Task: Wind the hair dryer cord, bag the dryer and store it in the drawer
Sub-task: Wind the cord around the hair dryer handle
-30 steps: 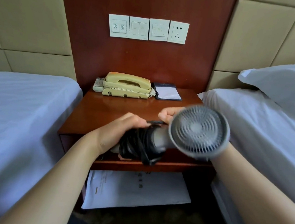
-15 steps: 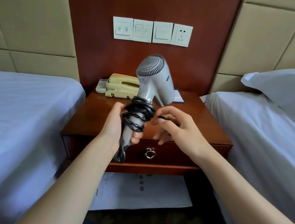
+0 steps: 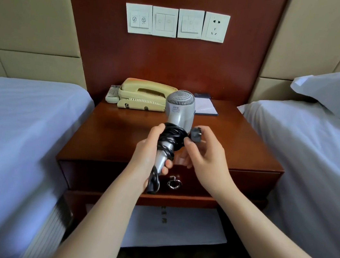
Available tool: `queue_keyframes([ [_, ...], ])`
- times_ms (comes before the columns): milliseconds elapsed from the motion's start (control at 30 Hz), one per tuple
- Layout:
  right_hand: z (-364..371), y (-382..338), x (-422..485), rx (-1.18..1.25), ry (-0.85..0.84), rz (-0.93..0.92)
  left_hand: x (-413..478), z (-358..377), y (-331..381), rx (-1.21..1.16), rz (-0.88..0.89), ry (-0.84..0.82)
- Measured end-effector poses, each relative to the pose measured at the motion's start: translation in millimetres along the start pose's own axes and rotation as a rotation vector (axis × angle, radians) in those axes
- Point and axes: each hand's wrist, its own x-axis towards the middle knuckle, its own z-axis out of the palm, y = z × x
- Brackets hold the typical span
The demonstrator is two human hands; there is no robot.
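A silver hair dryer (image 3: 179,110) stands upright above the wooden nightstand (image 3: 121,135), its grille end up. Its black cord (image 3: 171,138) is wound in loops round the handle. My left hand (image 3: 147,158) grips the handle low down, over the coils. My right hand (image 3: 204,161) pinches the black plug (image 3: 195,134) at the cord's end, right beside the coils. The nightstand drawer (image 3: 233,182) with a metal ring pull (image 3: 173,184) is closed below my hands. No bag shows in view.
A beige telephone (image 3: 142,95), a remote (image 3: 112,96) and a notepad (image 3: 205,106) sit at the nightstand's back. Switches and a wall socket (image 3: 215,27) are above. White beds (image 3: 14,131) flank both sides. A white paper sheet (image 3: 174,226) lies on the shelf under the drawer.
The dryer swung from lying sideways to upright, then lowered slightly. My right hand brought the cord's end round the handle and now holds the plug beside the coils.
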Motion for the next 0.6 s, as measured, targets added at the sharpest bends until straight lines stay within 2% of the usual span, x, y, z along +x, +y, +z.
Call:
queue_keyframes([
  [200, -7, 18, 8, -0.002, 0.085, 0.001, 11, 7, -5, 0.181, 0.062, -0.036],
  [400, -3, 30, 9, -0.047, 0.099, -0.054, 24, 9, -15, 0.247, 0.223, 0.157],
  [500, -1, 33, 11, -0.079, 0.119, -0.100, 35, 11, -14, 0.025, 0.081, 0.131],
  [600, -2, 36, 18, -0.089, 0.121, -0.136, 38, 6, -9, -0.229, -0.126, -0.023],
])
